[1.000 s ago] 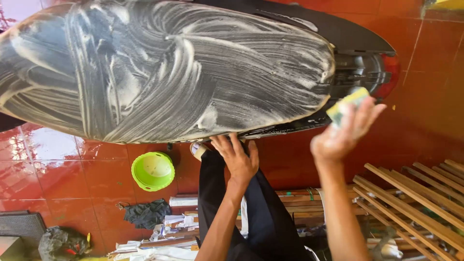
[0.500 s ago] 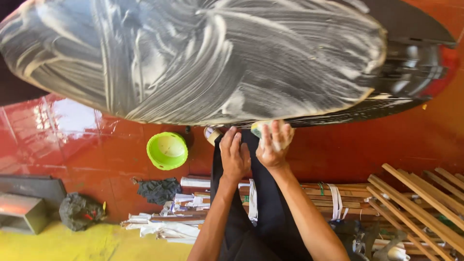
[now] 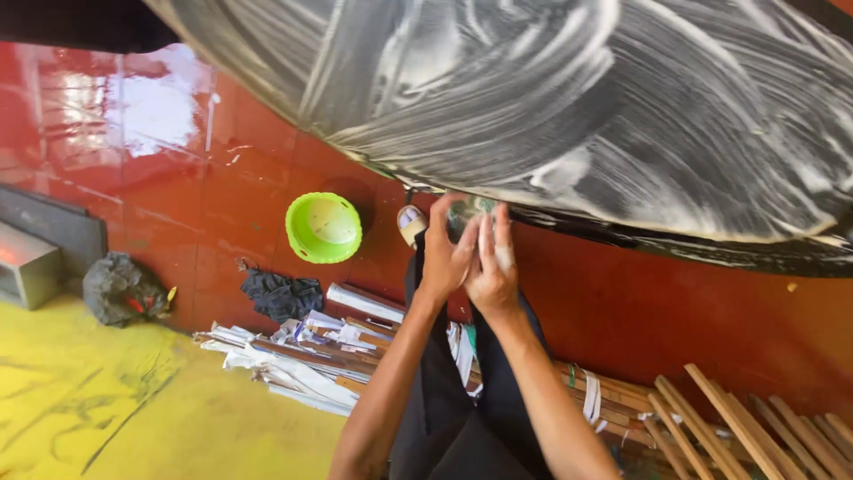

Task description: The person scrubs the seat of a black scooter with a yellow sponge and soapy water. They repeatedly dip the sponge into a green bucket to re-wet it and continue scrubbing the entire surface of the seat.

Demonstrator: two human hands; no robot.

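A large black curved vehicle body (image 3: 551, 107), smeared all over with white soap foam, fills the top of the view. Just under its lower edge my left hand (image 3: 442, 256) and my right hand (image 3: 491, 271) are pressed together, palms facing. Between them a greenish sponge (image 3: 467, 210) shows only at its top; the rest is hidden by my fingers. Both hands close on it. My dark trousers (image 3: 462, 400) run down below my forearms, and my sandalled foot (image 3: 411, 222) rests on the red tiles beside my left hand.
A bright green plastic bowl (image 3: 324, 228) stands on the wet red tiled floor (image 3: 222, 204). Near it lie a dark rag (image 3: 283, 293), a crumpled dark bundle (image 3: 124, 289) and a heap of papers (image 3: 302, 348). Wooden slats (image 3: 755, 418) lie lower right, a grey box (image 3: 27, 267) far left.
My right hand came down from the right side of the foamy body with the sponge and met my left hand; both now clasp it. The camera has shifted right and closer.
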